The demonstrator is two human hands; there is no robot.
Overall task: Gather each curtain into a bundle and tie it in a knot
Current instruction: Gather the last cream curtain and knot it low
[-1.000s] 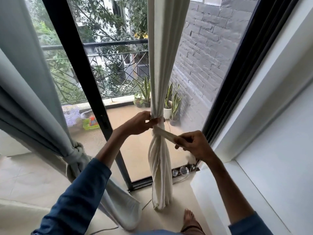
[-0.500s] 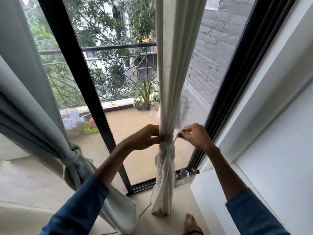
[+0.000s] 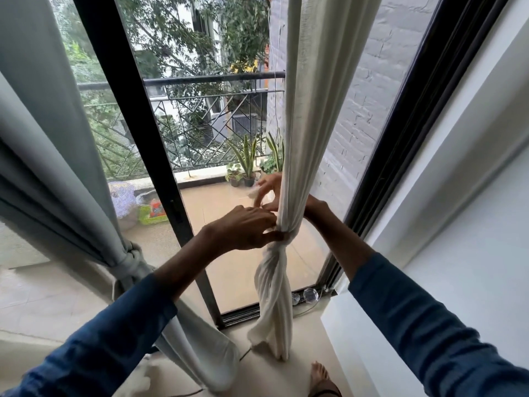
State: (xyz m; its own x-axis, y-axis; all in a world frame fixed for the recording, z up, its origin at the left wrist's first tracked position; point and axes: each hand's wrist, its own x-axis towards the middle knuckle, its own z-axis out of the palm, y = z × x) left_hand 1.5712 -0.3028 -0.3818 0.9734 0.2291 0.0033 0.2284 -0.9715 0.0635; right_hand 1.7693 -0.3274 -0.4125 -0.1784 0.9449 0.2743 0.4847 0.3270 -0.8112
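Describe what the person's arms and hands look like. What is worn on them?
The left sleeve and the right sleeve are long, dark blue, creased, and pushed up the forearms. The left hand and the right hand are bare: no gloves, watch or rings show.

The left grip [image 3: 246, 229] pinches the cream curtain [image 3: 303, 138] where it is gathered narrow. Below the pinch the cloth hangs twisted down to the floor [image 3: 303, 339]. The right grip [image 3: 270, 189] reaches round behind the curtain, its blurred fingers showing on the other side. The grey curtain [image 3: 57, 167] to the left is knotted.
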